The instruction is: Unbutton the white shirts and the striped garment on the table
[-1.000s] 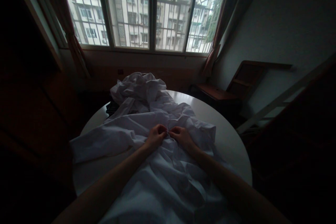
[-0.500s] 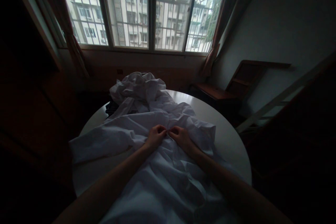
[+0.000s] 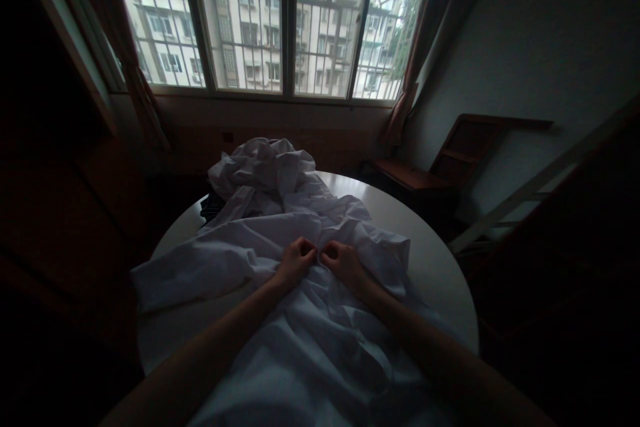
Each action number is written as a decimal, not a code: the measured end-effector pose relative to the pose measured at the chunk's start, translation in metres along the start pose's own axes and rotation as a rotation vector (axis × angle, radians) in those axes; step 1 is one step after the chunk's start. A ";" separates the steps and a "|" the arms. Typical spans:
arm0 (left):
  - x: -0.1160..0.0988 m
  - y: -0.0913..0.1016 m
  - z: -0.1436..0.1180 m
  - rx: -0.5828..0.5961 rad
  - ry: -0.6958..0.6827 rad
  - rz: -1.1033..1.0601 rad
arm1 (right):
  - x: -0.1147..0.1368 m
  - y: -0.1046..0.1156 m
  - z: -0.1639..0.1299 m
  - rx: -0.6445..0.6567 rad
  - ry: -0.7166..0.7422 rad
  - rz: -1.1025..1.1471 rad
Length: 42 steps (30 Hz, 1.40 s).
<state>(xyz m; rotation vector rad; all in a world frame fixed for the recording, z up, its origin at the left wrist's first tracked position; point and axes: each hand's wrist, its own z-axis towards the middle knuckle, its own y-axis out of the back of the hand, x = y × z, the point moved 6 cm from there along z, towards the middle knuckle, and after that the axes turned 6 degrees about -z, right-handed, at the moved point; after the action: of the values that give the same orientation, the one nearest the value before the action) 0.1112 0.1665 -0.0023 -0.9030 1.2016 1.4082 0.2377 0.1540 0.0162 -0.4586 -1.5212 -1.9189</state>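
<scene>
A white long-sleeved garment point(image 3: 280, 353) lies spread over a round table, one sleeve stretched out to the left. Whether it is a shirt or a coat I cannot tell. Near its upper middle, my left hand point(image 3: 299, 259) pinches the cloth between thumb and fingers. Close beside it on the right, my right hand point(image 3: 344, 261) pinches the cloth too, with a narrow gap between the fingertips of both hands. Any small fastener there is too dark and small to make out. Folds and creases run down from the hands toward me.
Behind the garment, a crumpled heap of white cloth point(image 3: 265, 170) rests on the white round table point(image 3: 445, 280), with something dark under its left side. A wooden chair point(image 3: 415, 173) stands at the back right. Beyond is a barred window point(image 3: 250, 33) with curtains.
My fingertips have drawn very slightly apart, the right hand shifting a little to the right. The garment and the heap look the same.
</scene>
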 end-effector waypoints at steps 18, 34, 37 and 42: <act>-0.012 -0.004 -0.006 0.006 -0.108 0.230 | 0.002 0.001 -0.003 -0.044 0.066 -0.140; -0.005 0.002 -0.008 -0.004 0.000 0.091 | 0.008 0.001 -0.006 -0.094 0.114 -0.146; -0.003 0.001 -0.007 -0.006 0.000 0.058 | 0.007 0.001 -0.006 -0.107 0.123 -0.114; -0.002 0.001 -0.006 -0.017 0.005 0.056 | 0.007 0.005 -0.006 -0.169 0.127 -0.084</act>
<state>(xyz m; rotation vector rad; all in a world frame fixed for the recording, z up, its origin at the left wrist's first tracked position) 0.1101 0.1600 -0.0017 -0.8913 1.2287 1.4637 0.2364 0.1457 0.0221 -0.3428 -1.3231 -2.1102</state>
